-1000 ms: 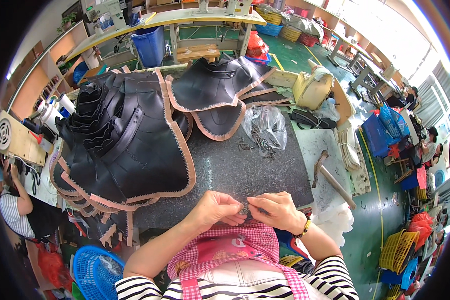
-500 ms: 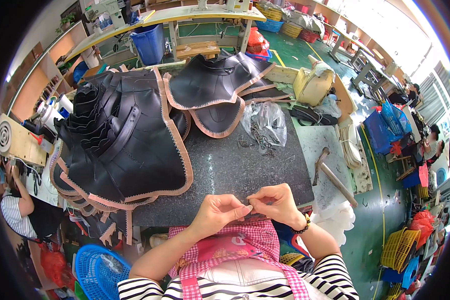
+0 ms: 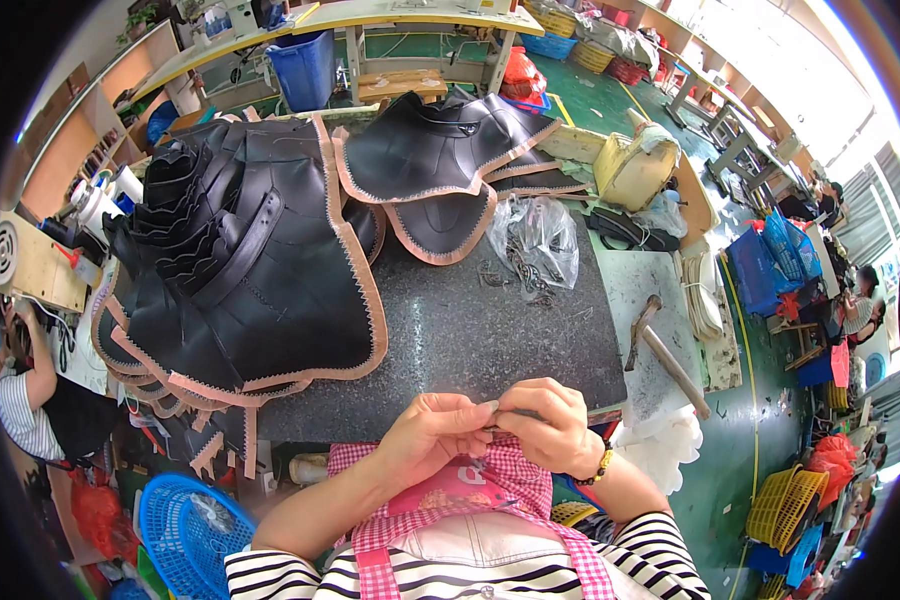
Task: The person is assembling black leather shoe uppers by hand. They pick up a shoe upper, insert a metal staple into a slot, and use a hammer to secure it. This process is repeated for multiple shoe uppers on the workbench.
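My left hand (image 3: 432,437) and my right hand (image 3: 548,428) meet in front of my apron, at the near edge of a dark speckled work slab (image 3: 470,335). The fingertips of both are pinched together around something small and dark, mostly hidden by the fingers. To the left lies a large stack of black leather pieces (image 3: 280,320) with zigzag-cut, tan edges and straps on top. A smaller group of similar black leather pieces (image 3: 425,165) sits at the back. Beyond my hands, a clear plastic bag (image 3: 555,245) holds small metal parts, some of them spilled beside it.
A hammer (image 3: 673,368) with a wooden handle lies on the pale board right of the slab. Behind it are folded cream strips (image 3: 703,295) and a yellowish container (image 3: 630,170). A blue basket (image 3: 195,535) stands low on the left, where another person (image 3: 45,400) works.
Both hands have drawn closer together, and my right hand has turned so its fingers curl more over the small thing. The view has shifted slightly.
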The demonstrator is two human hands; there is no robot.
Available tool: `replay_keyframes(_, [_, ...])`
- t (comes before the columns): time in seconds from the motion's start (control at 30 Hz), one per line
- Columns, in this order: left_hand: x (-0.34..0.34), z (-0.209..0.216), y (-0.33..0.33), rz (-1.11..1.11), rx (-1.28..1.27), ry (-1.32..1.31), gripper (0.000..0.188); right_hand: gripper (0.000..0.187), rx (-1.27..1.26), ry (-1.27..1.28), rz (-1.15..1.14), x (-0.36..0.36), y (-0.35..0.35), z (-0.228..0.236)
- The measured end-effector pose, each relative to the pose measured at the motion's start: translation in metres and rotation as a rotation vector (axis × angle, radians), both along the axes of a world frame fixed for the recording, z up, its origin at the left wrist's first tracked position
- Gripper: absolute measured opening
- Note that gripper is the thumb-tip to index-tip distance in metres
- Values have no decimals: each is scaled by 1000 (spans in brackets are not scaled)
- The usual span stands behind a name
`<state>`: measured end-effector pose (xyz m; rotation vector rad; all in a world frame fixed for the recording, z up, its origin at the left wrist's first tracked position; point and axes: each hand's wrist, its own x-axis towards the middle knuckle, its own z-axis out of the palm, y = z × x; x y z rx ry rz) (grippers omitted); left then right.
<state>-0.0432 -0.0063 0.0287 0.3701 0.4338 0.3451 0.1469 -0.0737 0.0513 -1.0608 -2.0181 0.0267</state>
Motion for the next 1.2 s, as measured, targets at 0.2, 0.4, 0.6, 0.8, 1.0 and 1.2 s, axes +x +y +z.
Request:
replay_keyframes(0.2, [-3,-2,-6,98,280,-14,10,16,-373,429,-85,-16,-4,-11])
replay_keyframes(0.4, [-2,-12,-12,435,1107,96,14,9,-1010,1652,444,-38,-17,-29])
replay_keyframes(0.6, [-14,22,-5,533,1572,223,13,15,-1214,1770,602,-47,-19,-16])
replay_keyframes(0.8, [-17,23,3,574,1682,175,14,26,-1000,1350,360,-38,-12,-6])
replay_keyframes(1.0, [-14,27,11,504,1766,124,17,22,-1059,1291,403,-20,-10,-1])
replay_keyframes(1.2, [-16,5,-8,272,650,13,15,15,-831,1116,287,-27,-9,-6])
